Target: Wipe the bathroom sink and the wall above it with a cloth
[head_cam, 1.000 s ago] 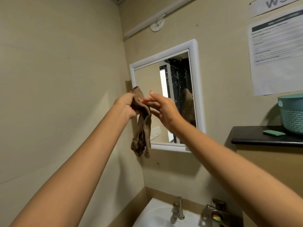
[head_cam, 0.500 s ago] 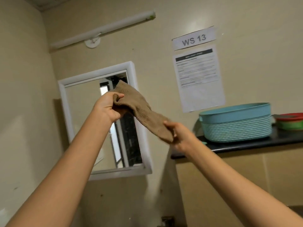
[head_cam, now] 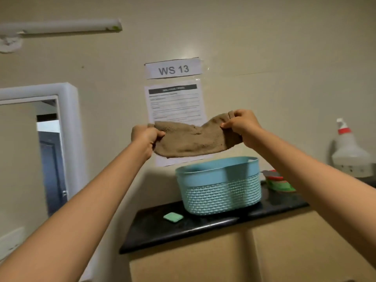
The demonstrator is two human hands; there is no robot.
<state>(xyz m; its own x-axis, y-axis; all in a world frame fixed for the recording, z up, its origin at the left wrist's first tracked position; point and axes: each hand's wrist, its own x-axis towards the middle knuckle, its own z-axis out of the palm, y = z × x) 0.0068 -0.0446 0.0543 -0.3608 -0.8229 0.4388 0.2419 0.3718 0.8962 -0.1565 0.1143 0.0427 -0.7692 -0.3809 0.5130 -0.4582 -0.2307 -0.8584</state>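
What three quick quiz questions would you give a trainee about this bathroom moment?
1. True or false: the left hand and the right hand both grip the cloth.
2. What stands on the shelf beneath the cloth? A) basket B) kettle C) flowerpot
3. Fill in: the sign reads "WS __".

Key: 1 true; 2 A; 3 13.
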